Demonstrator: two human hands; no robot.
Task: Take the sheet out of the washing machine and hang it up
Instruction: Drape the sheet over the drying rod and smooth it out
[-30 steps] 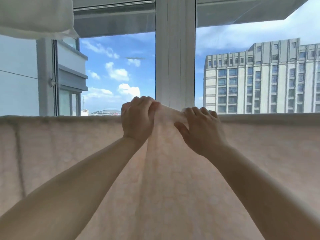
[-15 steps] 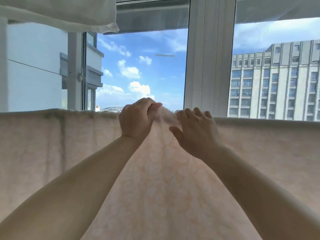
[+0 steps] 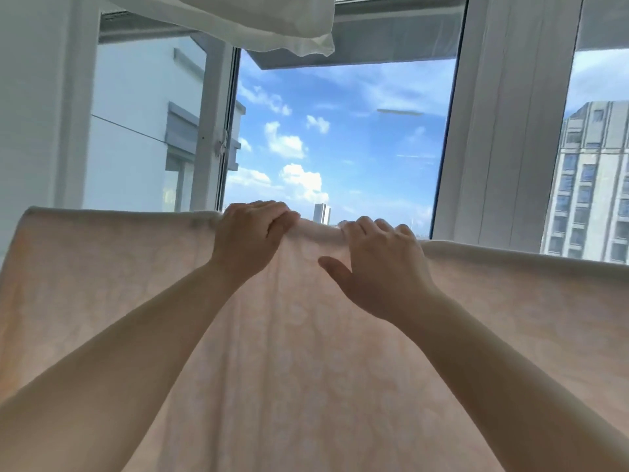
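Only the head view here, looking up past both arms at a pale peach sheet (image 3: 306,352) with a faint flowery print, draped over something horizontal that I can't actually see (the fabric covers it completely), so the fold runs straight across the frame and the cloth hangs toward the camera, filling the whole lower half. The left hand (image 3: 250,238) has its fingers curled over the top fold and clamped on a bunched bit of the sheet, thumb tucked in against them. The right hand (image 3: 377,267) sits just beside it, with a short stretch of gathered fold between the two; its fingers (image 3: 366,223) hook over the top edge, slightly spread, and the thumb sticks out to the side lying against the front of the fabric. Behind the fold there's a big window with a thick white frame post (image 3: 503,114) right of centre, blue sky with puffy clouds, a grey-white apartment block (image 3: 592,185) at far right and a white building wall at left. Up top a white cloth (image 3: 245,18) hangs down into the frame, well above the hands, cutting off part of the window.
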